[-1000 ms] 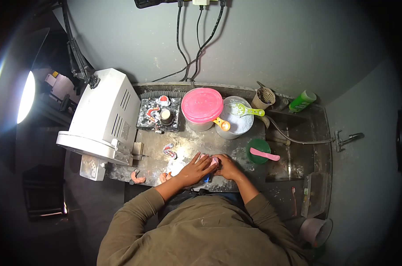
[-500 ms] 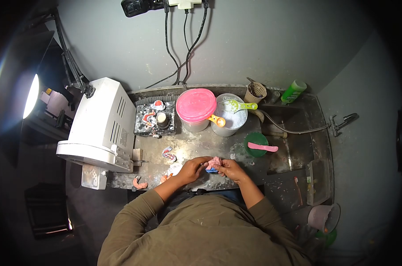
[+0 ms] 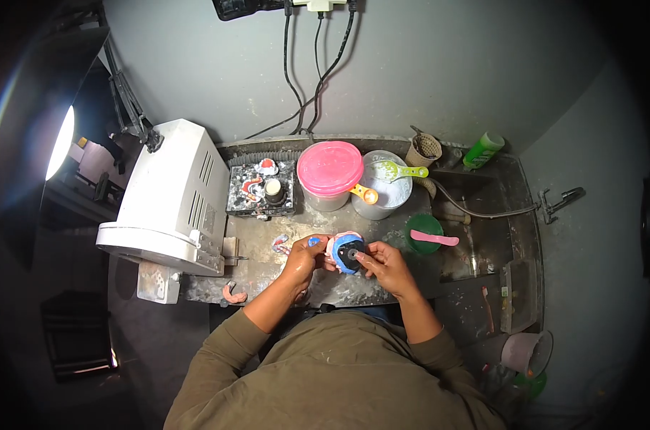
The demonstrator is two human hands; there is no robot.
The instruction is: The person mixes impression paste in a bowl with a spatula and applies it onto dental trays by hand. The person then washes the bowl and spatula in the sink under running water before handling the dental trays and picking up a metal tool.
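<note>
Both my hands hold a dental plaster mould [image 3: 338, 252] over the front of the worktop. It has a blue body, a black round-centred plate facing up at me, and pink material around its outer edge. My left hand [image 3: 301, 266] grips the left side, with a small blue patch showing at its thumb. On the right side, my right hand [image 3: 389, 271] has its fingers against the black plate and rim. Just behind my left hand lies a small red-and-white dental piece [image 3: 280, 244], partly covered. A pink horseshoe-shaped piece [image 3: 233, 292] rests at the front left edge.
A white machine [image 3: 169, 193] stands left. Behind the hands are a pink-lidded tub [image 3: 330, 168], an open tub of white powder [image 3: 388, 199] with a green scoop, and a speckled block [image 3: 257, 208]. To the right are a green bowl [image 3: 419, 245] with a pink spatula [image 3: 440, 239] and a sink [image 3: 483, 244].
The mould has been turned over, so its black plate now faces up where pink material showed before. Both hands have lifted and shifted slightly away from my body. The whole view has moved a little.
</note>
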